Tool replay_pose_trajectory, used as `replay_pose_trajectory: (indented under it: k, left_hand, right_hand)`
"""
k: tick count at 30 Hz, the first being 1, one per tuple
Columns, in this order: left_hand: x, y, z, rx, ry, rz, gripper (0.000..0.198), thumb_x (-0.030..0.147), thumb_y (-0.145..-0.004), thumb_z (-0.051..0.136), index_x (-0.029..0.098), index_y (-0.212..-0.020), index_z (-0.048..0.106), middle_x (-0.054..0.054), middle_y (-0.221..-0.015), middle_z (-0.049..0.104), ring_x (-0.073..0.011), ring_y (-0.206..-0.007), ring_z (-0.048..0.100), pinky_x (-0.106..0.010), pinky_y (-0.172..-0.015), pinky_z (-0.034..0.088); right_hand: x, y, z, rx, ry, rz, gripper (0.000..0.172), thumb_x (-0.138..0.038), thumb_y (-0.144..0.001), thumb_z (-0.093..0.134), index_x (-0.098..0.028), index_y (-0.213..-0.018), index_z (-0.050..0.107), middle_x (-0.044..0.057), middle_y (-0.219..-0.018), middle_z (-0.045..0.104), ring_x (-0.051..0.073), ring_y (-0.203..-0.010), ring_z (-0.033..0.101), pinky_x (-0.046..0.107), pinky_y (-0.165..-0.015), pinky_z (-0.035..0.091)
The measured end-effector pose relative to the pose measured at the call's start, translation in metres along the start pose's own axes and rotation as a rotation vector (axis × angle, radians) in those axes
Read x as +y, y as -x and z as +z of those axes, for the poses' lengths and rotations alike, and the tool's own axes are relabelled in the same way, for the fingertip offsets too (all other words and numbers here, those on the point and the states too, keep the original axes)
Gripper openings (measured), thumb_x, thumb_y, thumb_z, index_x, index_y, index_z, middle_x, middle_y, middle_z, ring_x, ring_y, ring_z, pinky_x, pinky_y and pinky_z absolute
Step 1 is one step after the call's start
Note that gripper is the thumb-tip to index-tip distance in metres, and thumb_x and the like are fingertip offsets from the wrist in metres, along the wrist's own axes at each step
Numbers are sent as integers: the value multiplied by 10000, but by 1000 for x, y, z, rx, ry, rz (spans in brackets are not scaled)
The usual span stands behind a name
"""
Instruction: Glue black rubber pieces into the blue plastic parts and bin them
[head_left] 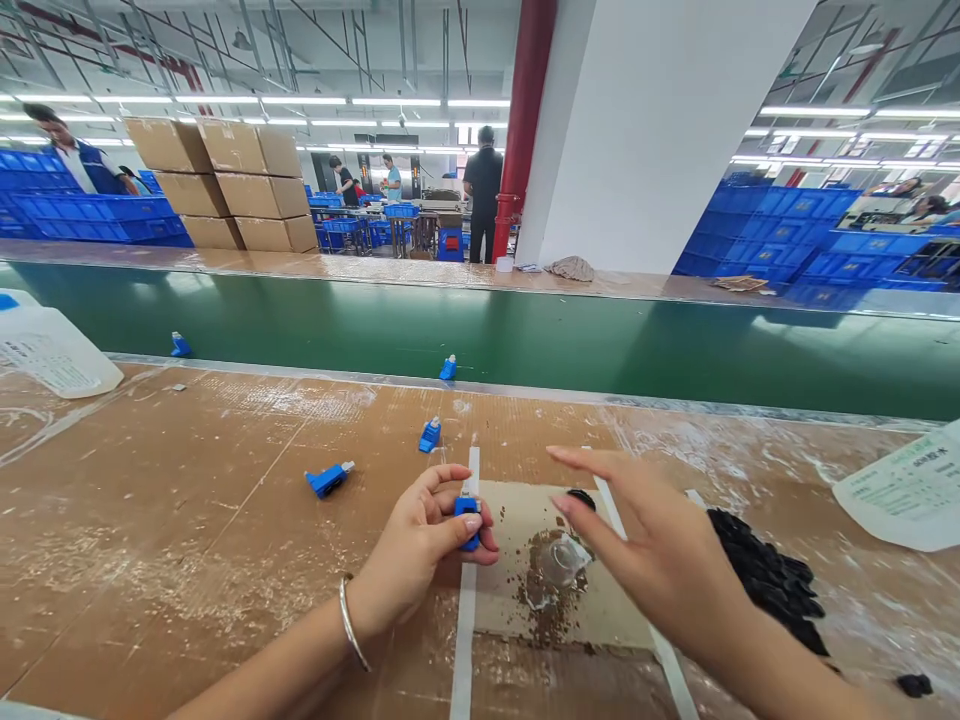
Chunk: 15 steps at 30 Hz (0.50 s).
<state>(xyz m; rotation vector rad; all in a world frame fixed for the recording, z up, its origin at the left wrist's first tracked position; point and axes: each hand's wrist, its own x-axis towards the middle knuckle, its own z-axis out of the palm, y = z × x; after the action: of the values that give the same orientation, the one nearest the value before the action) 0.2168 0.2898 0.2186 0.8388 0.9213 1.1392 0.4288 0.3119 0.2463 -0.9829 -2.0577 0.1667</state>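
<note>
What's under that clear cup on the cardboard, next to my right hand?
The clear cup rests on a cardboard sheet, with brown residue spread around its base. Glare on the cup hides what lies directly beneath it, so that spot cannot be made out.

On the brown tabletop [165, 540] there lie two blue parts [328, 479], one cardboard sheet [622, 620], and at the right side a heap of black pieces [765, 580].

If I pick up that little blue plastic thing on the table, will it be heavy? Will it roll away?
The blue plastic part looks hard and stiff, so it probably won't bend. The left hand pinches a similar blue part with just its fingertips, so it's likely light. Its blocky, flat sides suggest it would slide or tip rather than roll.
</note>
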Motion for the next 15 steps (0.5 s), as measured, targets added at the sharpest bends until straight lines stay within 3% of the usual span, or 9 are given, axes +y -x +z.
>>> replay_pose_trajectory:
  k: [2,4,7,9,12,15]
  left_hand:
    - [3,-1,-14,45,-51,23,474,218,-695,731,203,-1048,415,9,-751,622,-136,-641,618,-297,-611,558]
    - [4,-3,-30,98,-120,76,410,225,-727,696,217,-1016,406,11,-775,611,-138,-677,608,-302,-617,560]
    - [5,-9,-55,178,-251,204,299,236,-786,624,237,-994,410,9,-853,593,-144,-786,583,-322,-694,563]
    - [4,-14,-70,227,-359,259,262,244,-812,588,244,-1014,422,3,-907,583,-141,-837,562,-325,-760,550]
    - [2,-20,-87,295,-469,278,257,249,-822,559,242,-1047,436,-8,-947,574,-141,-847,556,-320,-792,536]
    - [0,-23,-97,375,-458,257,278,256,-806,533,236,-1064,431,-13,-914,568,-151,-774,565,-301,-655,552]
  right_hand:
    - [18,-32,5,-68,-24,89,229,-329,-898,542,-225,-1096,593,39,-1088,662,231,-1019,586,409,-908,450]
    - [41,-69,26,-168,-51,197,199,-294,-883,551,-223,-1061,606,44,-1074,660,233,-994,593,413,-886,463]
    - [78,-125,81,-254,-75,258,207,-188,-852,608,-189,-1059,600,62,-1072,652,202,-933,612,358,-828,499]
    - [102,-153,123,-290,-80,308,263,-211,-849,655,-147,-1092,578,77,-1101,624,206,-927,613,375,-806,518]
    - [129,-178,175,-328,-67,368,264,-275,-886,635,-146,-1108,573,78,-1113,601,214,-929,608,413,-817,522]
    - [146,-186,204,-362,-54,395,191,-284,-898,621,-144,-1026,601,60,-1038,618,207,-910,607,416,-822,516]
